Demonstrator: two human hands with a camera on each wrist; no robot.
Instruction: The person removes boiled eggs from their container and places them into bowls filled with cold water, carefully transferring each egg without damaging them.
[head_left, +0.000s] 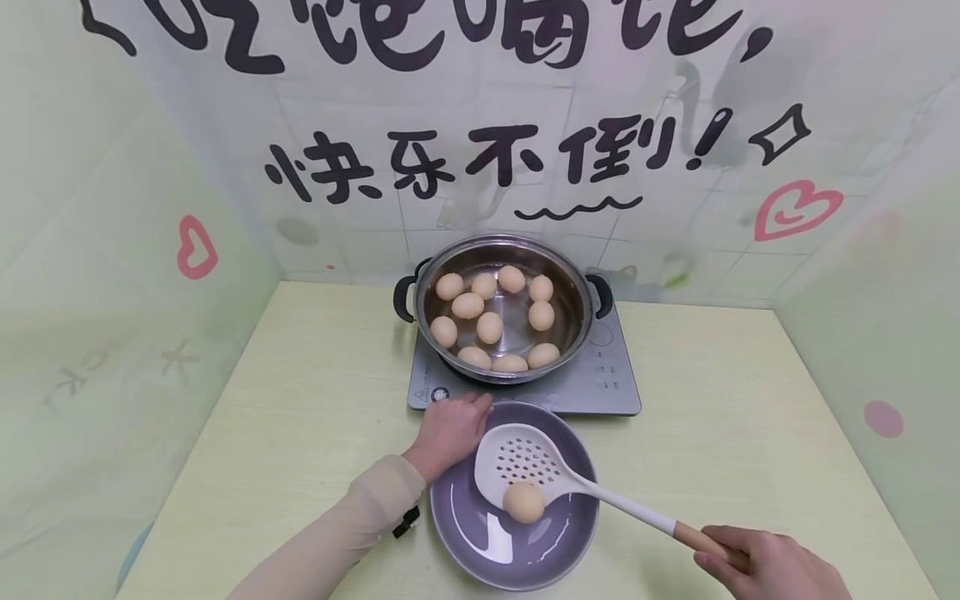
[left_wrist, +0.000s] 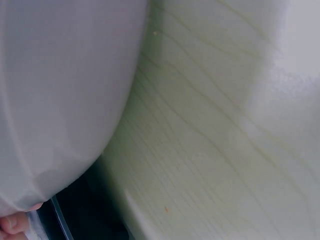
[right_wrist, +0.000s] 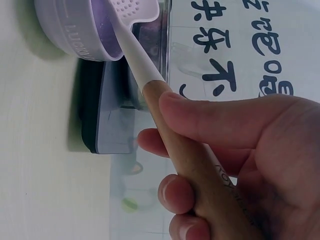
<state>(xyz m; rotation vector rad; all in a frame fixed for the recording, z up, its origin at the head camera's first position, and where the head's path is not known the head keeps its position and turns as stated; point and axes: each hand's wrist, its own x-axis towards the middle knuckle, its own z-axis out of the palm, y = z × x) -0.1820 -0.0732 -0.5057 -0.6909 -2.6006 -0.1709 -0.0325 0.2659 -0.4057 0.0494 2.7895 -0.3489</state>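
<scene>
- Purple bowl [head_left: 459, 523], lower center of frame: its upper-left rim is gripped by the left hand [head_left: 450, 429], apparently for steadiness.
- White slotted spoon [head_left: 570, 478]: its wooden handle [head_left: 693, 538] is grasped by the right hand [head_left: 776, 567], lower right; the hand is thereby kept outside the bowl.
- 1 egg [head_left: 523, 502]: positioned at the spoon's lower edge, over the bowl; whether the bowl is touched cannot be told.
- Steel pot [head_left: 576, 323], upper center, containing 11 eggs [head_left: 490, 327]: seated on the induction cooktop [head_left: 577, 397], presumably for heating.
</scene>
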